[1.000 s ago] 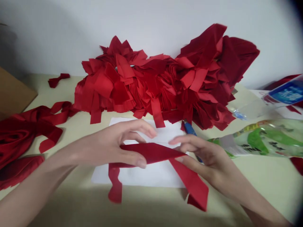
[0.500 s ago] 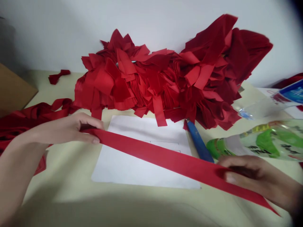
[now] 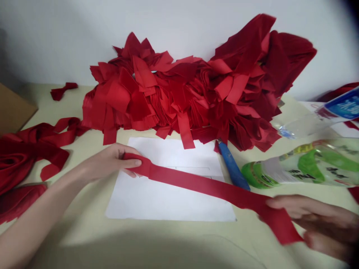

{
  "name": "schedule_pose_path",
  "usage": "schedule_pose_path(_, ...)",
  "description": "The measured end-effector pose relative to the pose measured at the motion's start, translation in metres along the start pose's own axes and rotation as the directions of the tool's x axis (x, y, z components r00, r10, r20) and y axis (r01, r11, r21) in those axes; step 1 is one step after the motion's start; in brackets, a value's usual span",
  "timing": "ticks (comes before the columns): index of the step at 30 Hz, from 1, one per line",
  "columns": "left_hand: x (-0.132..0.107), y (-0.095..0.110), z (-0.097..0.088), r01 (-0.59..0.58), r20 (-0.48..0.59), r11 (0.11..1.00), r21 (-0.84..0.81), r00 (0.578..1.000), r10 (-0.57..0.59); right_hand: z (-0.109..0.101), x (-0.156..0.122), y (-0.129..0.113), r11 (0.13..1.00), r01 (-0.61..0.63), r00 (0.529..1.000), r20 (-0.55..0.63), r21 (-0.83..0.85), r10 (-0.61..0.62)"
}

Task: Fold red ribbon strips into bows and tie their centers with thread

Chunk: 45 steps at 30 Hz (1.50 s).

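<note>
While left hand (image 3: 108, 163) and right hand (image 3: 322, 216) pinch it, red ribbon (image 3: 196, 183) slants lengthwise down-right.

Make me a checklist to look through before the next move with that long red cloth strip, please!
1. Left hand pinching the long red cloth strip: ok, near one end.
2. Right hand gripping firmly: cannot tell; it touches the strip near the other end.
3. Strip straight: not ok, it bends down beside the right hand.
4. Flat white paper sheet uncovered: not ok, the strip crosses over it.
5. Slim blue-handled tool apart from both hands: ok.
</note>
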<state>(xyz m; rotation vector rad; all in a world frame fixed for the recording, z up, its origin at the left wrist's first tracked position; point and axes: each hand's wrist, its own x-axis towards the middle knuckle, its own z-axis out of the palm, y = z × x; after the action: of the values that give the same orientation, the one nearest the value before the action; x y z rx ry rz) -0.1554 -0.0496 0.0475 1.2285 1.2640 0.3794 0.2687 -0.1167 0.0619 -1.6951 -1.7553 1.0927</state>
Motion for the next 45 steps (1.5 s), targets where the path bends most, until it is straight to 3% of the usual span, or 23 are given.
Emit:
schedule_pose_path(2,0.001,0.007,0.022,-0.058,0.044,0.996,-0.061,0.997,0.060,0.021,0.013,-0.026,0.999,0.030,0.971,0.238,-0.011,-0.027)
schedule_pose_path(4,0.002,0.014,0.043,-0.093,0.142,0.988,-0.126,0.984,0.110,0.047,0.029,-0.052,0.985,0.171,0.930,0.332,-0.003,-0.161)
schedule_pose_path(6,0.001,0.020,0.059,-0.105,0.230,0.973,-0.205,0.961,0.152,0.072,0.044,-0.074,0.978,0.205,0.865,0.463,0.023,-0.192)
schedule_pose_path(10,0.000,0.027,0.073,-0.134,0.347,0.955,-0.264,0.911,0.224,0.101,0.062,-0.096,0.951,0.308,0.844,0.455,0.020,-0.283)
schedule_pose_path(12,0.001,0.028,0.074,-0.148,0.358,0.955,-0.257,0.903,0.237,0.103,0.064,-0.100,0.948,0.314,0.824,0.480,0.052,-0.300)
schedule_pose_path(16,0.003,0.026,0.073,-0.118,0.344,0.953,-0.279,0.914,0.214,0.102,0.066,-0.104,0.948,0.195,0.748,0.587,0.251,-0.309)
schedule_pose_path(18,0.002,0.025,0.074,-0.119,0.319,0.958,-0.260,0.926,0.201,0.104,0.069,-0.104,0.940,0.175,0.740,0.591,0.294,-0.322)
schedule_pose_path(23,-0.003,0.026,0.076,-0.069,0.348,0.968,-0.242,0.925,0.153,0.112,0.076,-0.101,0.944,0.329,0.831,0.471,0.017,-0.298)
schedule_pose_path(28,-0.002,0.028,0.076,-0.091,0.384,0.971,-0.221,0.907,0.172,0.115,0.074,-0.104,0.820,0.509,0.829,0.406,-0.263,-0.384)
schedule_pose_path(31,-0.002,0.029,0.076,-0.143,0.380,0.965,-0.221,0.898,0.221,0.114,0.074,-0.103,0.768,0.559,0.816,0.376,-0.314,-0.440)
schedule_pose_path(34,-0.006,0.027,0.072,-0.139,0.423,0.987,-0.086,0.891,0.162,0.108,0.078,-0.099,0.818,0.559,0.767,0.463,-0.139,-0.445)
schedule_pose_path(37,-0.013,0.026,0.061,-0.165,0.435,0.985,0.043,0.891,0.130,0.099,0.084,-0.096,0.867,0.487,0.667,0.595,0.105,-0.447)
schedule_pose_path(41,-0.021,0.029,0.039,-0.171,0.401,0.985,0.007,0.903,0.154,0.092,0.090,-0.088,0.889,0.419,0.560,0.719,0.184,-0.412)
schedule_pose_path(43,-0.022,0.027,0.025,-0.177,0.318,0.984,0.022,0.934,0.162,0.090,0.091,-0.081,0.897,0.415,0.552,0.743,0.148,-0.378)
schedule_pose_path(45,-0.021,0.020,0.009,-0.170,0.243,0.985,0.002,0.956,0.165,0.086,0.091,-0.073,0.910,0.397,0.595,0.722,0.119,-0.354)
